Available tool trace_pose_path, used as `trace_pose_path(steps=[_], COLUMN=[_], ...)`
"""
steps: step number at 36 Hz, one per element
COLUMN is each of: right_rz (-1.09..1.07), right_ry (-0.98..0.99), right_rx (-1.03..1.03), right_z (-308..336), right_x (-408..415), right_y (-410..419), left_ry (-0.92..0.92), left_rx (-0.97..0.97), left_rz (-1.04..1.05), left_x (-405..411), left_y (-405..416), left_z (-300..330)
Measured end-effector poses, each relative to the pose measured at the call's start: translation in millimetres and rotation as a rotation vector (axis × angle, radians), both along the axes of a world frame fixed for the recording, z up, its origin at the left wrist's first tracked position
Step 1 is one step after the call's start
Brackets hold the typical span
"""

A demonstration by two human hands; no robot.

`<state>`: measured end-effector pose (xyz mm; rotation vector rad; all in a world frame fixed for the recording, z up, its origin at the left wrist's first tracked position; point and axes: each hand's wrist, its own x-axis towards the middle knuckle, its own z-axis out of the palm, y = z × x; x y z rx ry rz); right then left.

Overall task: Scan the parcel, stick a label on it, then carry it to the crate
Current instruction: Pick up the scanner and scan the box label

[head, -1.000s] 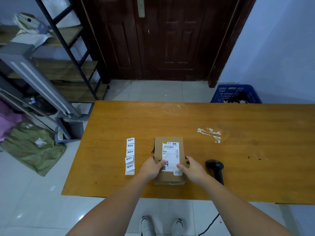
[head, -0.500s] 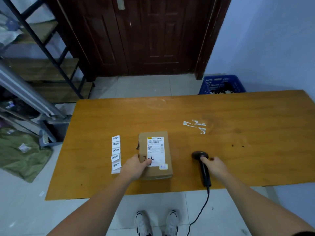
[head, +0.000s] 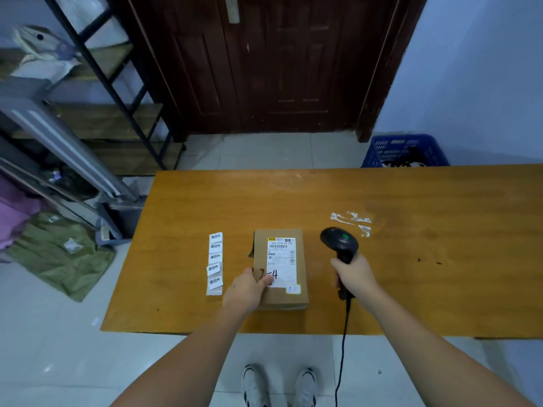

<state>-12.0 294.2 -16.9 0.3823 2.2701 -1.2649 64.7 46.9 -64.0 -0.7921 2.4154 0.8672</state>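
- Parcel [head: 280, 268]: cardboard box w/ white shipping label, flat on table [head: 411, 274], near front edge.
- L hand [head: 245, 290]: resting on parcel's near-left corner, fingers curled onto top.
- R hand [head: 354, 274]: wrapped round scanner [head: 340, 245] handle, just right of parcel.
- Label strip [head: 215, 262]: left of parcel.
- Crate [head: 404, 149]: blue, on floor beyond table.

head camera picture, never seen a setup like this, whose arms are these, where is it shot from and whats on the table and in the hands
No machine here: the arms belong to a person wearing a camera on the head, looking down at their own hands, with their shoes showing below. On the wooden table lies a cardboard parcel with a printed shipping label. The left hand rests on its near left corner, steadying it. The right hand grips a black barcode scanner by the handle, its cord hanging off the table edge. Left of the parcel lies a strip of small white stickers. A blue crate stands on the floor beyond the table.
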Motion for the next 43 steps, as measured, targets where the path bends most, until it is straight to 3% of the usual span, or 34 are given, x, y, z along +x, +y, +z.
trace_pose_path(steps=[5, 11, 21, 43], right_rz=[0.093, 0.104, 0.029, 0.059], right_ry=[0.094, 0.026, -0.157, -0.056], right_rx=[-0.044, -0.088, -0.101, 0.086], right_z=[48, 74, 58, 43], right_x=[1, 2, 10, 4], right_y=[-46, -86, -107, -74], left_ry=[-0.011, 0.008, 0.015, 0.038], left_rx=[0.007, 0.027, 0.017, 0.058], left_rz=[0.003, -0.003, -0.016, 0.010], left_x=[-1, -1, 2, 1], left_y=[1, -1, -6, -7], left_z=[-2, -4, -11, -9])
